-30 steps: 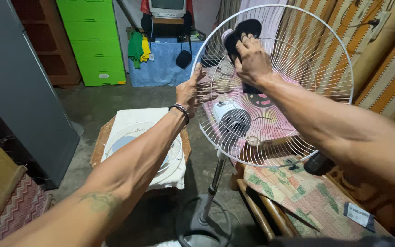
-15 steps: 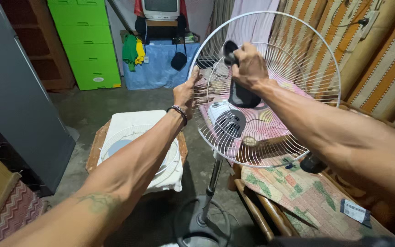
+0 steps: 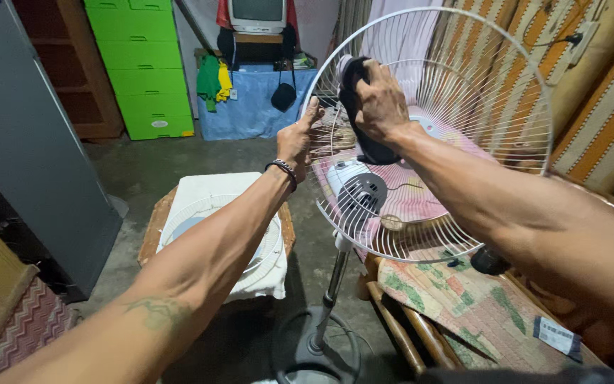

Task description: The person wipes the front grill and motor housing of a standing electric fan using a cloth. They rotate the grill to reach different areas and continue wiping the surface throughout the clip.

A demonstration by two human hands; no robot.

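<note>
The right hand (image 3: 380, 99) is closed around a dark cloth (image 3: 359, 107), fingers bunched on it, pressing it against the wires of the white fan guard (image 3: 463, 78) near the guard's upper left. The left hand (image 3: 296, 139) grips the guard's left rim, fingers curled over the wire, holding it steady. The guard sits upright on its stand (image 3: 332, 284), with the motor housing (image 3: 355, 186) behind its centre. A second grille (image 3: 179, 213) lies off the fan on a cloth-covered surface (image 3: 207, 181) left of the guard. Judging by this, wiping is under way on the upper part; the lower wires and reassembly seem left.
</note>
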